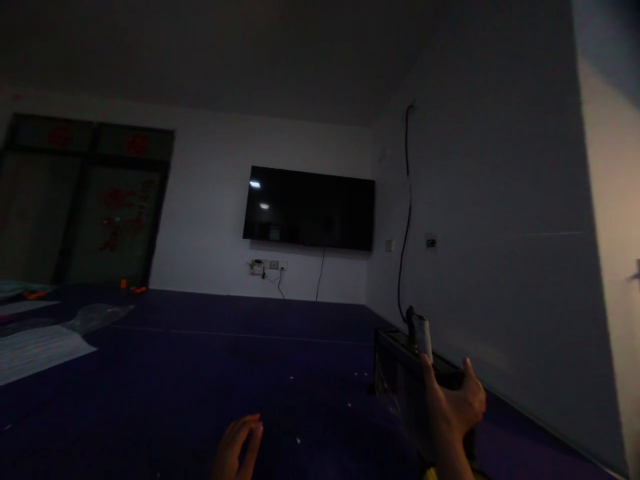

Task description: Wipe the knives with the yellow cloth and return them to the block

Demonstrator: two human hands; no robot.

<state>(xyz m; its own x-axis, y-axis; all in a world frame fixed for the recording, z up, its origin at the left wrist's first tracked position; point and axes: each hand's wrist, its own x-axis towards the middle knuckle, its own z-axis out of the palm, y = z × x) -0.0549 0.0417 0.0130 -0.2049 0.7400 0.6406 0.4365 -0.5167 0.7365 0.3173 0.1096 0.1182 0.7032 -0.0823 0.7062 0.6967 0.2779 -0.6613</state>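
At the lower right, my right hand is on a long black box beside the wall. Its thumb points up by a pale cylinder-shaped piece that stands on the box. The fingers curl at the box's top edge, and a dark part shows between them and the thumb. Part of the box is hidden behind the hand and forearm. My left hand is low in the middle, over the dark blue surface. Its fingers are loosely bent, with a gap at the thumb and nothing visible in them.
Paper sheets and clear plastic film lie at the left. Small orange things sit by the far edge. A black cable runs down the right wall toward the box. A television hangs ahead.
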